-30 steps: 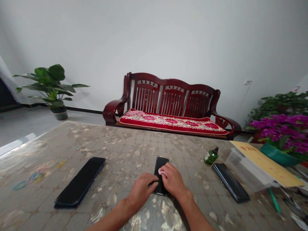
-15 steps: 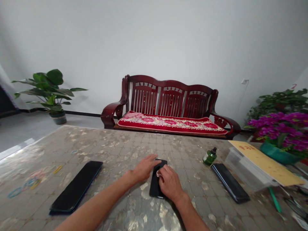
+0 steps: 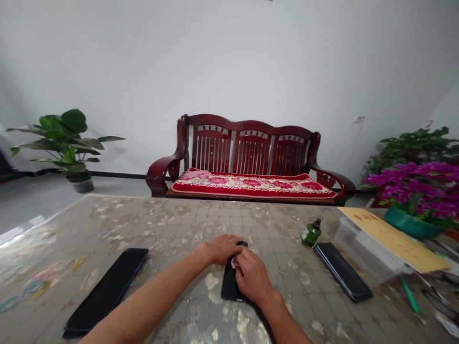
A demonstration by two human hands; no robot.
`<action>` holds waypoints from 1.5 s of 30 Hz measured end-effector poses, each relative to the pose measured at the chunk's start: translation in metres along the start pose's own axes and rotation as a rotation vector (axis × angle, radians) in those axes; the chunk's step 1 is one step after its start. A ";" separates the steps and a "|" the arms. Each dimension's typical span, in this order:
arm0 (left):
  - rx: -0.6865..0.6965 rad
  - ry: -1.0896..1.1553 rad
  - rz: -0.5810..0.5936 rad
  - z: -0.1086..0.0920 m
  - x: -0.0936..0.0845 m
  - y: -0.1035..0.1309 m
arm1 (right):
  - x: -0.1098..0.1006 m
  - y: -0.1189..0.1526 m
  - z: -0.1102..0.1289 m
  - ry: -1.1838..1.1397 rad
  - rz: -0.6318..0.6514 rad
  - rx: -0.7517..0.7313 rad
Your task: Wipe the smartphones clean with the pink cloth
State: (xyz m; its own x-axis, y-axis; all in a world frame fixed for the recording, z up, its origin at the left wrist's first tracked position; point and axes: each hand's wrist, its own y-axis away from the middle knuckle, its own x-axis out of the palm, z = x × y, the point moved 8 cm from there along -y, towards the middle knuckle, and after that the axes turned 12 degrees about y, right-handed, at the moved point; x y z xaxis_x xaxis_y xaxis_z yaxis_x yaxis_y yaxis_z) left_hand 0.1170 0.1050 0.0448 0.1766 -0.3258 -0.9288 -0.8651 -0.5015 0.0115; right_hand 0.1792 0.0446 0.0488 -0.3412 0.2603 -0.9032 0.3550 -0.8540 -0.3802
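A black smartphone [image 3: 230,285] lies on the patterned tablecloth in front of me. My left hand [image 3: 223,248] grips its far end, fingers across the top edge and thumb pointing toward my right hand. My right hand [image 3: 254,276] is closed in a pinch over the phone's right side. Between its fingertips a bit of whitish-pink tissue [image 3: 234,263] shows against the screen. Much of the phone is hidden beneath both hands. Left of my forearm lies a larger black phone-like slab [image 3: 107,290] with a bluish edge, and on the right a dark phone-like stack [image 3: 343,271].
A small green bottle [image 3: 311,232] with a black top stands beside the right stack. Further right are a clear plastic box [image 3: 362,248] under a yellow envelope [image 3: 394,239], a green-handled tool [image 3: 409,294] and a flower pot [image 3: 412,223]. Rubber bands [image 3: 36,288] lie far left.
My right hand, with the tissue, has shifted slightly down and left over the phone. The left fingers sit a little lower and nearer the right hand. The camera view has tilted slightly.
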 end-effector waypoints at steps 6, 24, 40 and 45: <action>-0.095 -0.104 -0.022 -0.004 -0.013 0.013 | 0.001 0.000 0.004 0.068 0.058 -0.014; -0.551 0.176 -0.362 0.002 0.008 0.095 | 0.000 -0.005 0.009 0.123 0.144 0.106; -0.528 0.158 -0.523 -0.004 0.017 0.104 | -0.001 -0.005 0.004 0.102 0.113 0.102; -0.545 0.142 -0.544 0.001 0.015 0.104 | -0.008 -0.006 -0.025 0.188 0.090 0.243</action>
State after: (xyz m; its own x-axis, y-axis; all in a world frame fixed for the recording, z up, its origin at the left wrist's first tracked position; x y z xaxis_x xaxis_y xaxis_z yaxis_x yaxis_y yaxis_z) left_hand 0.0294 0.0490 0.0319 0.5997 -0.0025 -0.8002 -0.2934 -0.9310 -0.2170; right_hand 0.2013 0.0593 0.0531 -0.1429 0.2384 -0.9606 0.1506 -0.9540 -0.2592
